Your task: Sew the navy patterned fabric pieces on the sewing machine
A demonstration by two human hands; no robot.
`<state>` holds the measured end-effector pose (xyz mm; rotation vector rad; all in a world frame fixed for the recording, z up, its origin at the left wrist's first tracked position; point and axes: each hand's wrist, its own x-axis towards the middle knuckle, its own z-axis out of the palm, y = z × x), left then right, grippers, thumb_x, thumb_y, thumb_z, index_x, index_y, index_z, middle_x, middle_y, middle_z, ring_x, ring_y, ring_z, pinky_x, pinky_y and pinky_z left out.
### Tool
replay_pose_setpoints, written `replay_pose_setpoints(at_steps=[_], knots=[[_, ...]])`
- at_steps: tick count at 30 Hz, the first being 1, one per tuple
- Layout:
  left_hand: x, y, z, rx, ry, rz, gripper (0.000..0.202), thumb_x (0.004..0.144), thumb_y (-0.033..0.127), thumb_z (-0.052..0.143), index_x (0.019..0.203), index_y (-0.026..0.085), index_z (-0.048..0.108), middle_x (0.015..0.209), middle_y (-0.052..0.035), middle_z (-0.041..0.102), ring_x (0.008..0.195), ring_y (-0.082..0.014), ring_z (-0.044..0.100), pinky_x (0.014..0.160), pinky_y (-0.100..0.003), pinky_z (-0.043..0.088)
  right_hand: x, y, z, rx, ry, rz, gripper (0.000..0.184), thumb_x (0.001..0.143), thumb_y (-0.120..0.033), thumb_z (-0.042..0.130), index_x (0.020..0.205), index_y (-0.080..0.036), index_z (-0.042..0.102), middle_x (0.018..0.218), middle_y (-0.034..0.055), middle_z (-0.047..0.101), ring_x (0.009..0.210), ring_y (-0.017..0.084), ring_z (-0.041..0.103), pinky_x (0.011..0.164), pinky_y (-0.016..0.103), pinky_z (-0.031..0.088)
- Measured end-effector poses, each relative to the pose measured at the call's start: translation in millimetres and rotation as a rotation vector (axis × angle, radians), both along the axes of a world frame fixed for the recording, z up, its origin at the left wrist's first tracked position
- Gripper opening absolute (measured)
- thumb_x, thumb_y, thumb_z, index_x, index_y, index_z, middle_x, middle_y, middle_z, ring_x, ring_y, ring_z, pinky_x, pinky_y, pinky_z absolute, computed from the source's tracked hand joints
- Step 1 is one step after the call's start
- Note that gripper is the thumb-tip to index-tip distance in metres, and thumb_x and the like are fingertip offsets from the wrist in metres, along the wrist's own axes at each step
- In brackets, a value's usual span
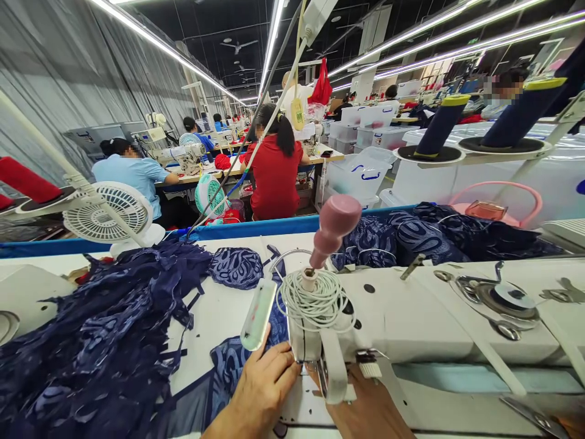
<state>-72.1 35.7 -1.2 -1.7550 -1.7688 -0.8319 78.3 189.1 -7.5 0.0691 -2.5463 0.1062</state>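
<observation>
My left hand [262, 390] lies flat, fingers loosely spread, pressing the navy patterned fabric piece [228, 360] onto the table near the needle. My right hand [365, 408] sits just right of the presser area, half hidden under the sewing machine head [402, 317]; I cannot tell how far open it is or whether it pinches cloth.

Fabric: thin, soft, limp, probably a bit slick. It should slide readily and bunch if pushed hard. Best held with flat fingertips on its near edge, close beside the foot, not lifted.

Edges and room: machine head overhangs tightly on the right, with a coil of white cord [315, 299] and a pink knob [336, 225] above the needle area. On the left, a big heap of navy strips [100, 341] crowds the table [214, 311]; open white surface is only a narrow lane between heap and machine. A white fan [112, 213] stands at the far left edge. Other workers sit far beyond.
</observation>
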Motion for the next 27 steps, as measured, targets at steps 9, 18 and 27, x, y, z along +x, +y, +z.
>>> replay_pose_setpoints(at_steps=[9,18,27], knots=[[-4.0,0.7,1.5,-0.030,-0.032,0.002,0.031,0.100,0.011,0.036,0.098,0.016,0.067,0.075,-0.0023,0.067,0.081,-0.0151,0.065,0.086,-0.033,0.048,9.2,-3.4,16.6,-0.107,0.102,-0.004,0.025,0.086,-0.005,0.047,0.086,-0.021,0.066,0.082,0.0057,0.068,0.080,0.021,0.066,0.065,0.030,0.047],[-14.0,3.3,11.0,-0.090,-0.040,-0.014,0.031,0.093,0.003,0.038,0.103,0.015,0.064,0.075,-0.0020,0.067,0.079,-0.0165,0.063,0.084,-0.033,0.050,9.9,14.3,19.0,-0.138,0.127,-0.045,0.028,0.096,-0.010,0.034,0.103,-0.017,0.060,0.081,0.0071,0.068,0.067,0.018,0.063,0.052,0.025,0.050],[-13.7,-5.0,9.8,-0.162,-0.114,-0.051,0.030,0.079,-0.005,0.046,0.086,0.019,0.063,0.077,-0.0007,0.065,0.083,-0.0173,0.060,0.076,-0.031,0.044,7.4,5.5,30.2,-0.201,0.192,-0.028,0.027,0.098,-0.010,0.031,0.097,-0.020,0.057,0.080,0.0062,0.067,0.069,0.018,0.063,0.053,0.027,0.050]])
